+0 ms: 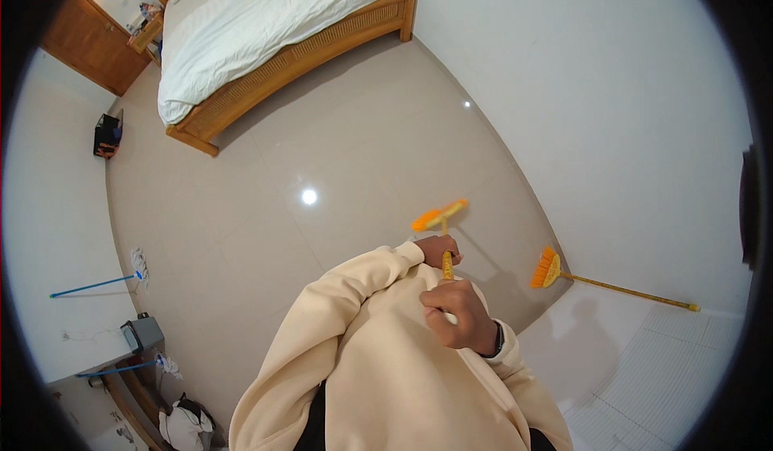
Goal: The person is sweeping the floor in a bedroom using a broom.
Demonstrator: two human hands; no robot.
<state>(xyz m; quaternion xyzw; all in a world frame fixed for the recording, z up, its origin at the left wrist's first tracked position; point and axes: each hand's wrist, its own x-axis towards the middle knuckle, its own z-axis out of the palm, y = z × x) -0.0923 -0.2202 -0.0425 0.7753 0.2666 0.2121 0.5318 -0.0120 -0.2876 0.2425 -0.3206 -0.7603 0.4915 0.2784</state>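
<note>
Both hands grip a broom with orange bristles and a yellow patterned handle [447, 265]. My left hand [439, 251] closes around the lower part of the handle that shows, farther out from my body. Close to my chest, my right hand [460, 317] is wrapped around the top end of the handle, with a dark band on its wrist. The broom head [441, 215] is over the tiled floor [350, 167] just beyond my left hand, slightly blurred. Whether its bristles touch the floor I cannot tell. Part of the handle is hidden by my hands.
A second orange broom [546, 270] leans on the wall at right. A bed [284, 67] with white bedding stands ahead. Along the left wall are a dark bag [109, 136], two blue-handled mops [96, 286], a grey bin [143, 333] and wooden furniture [136, 399].
</note>
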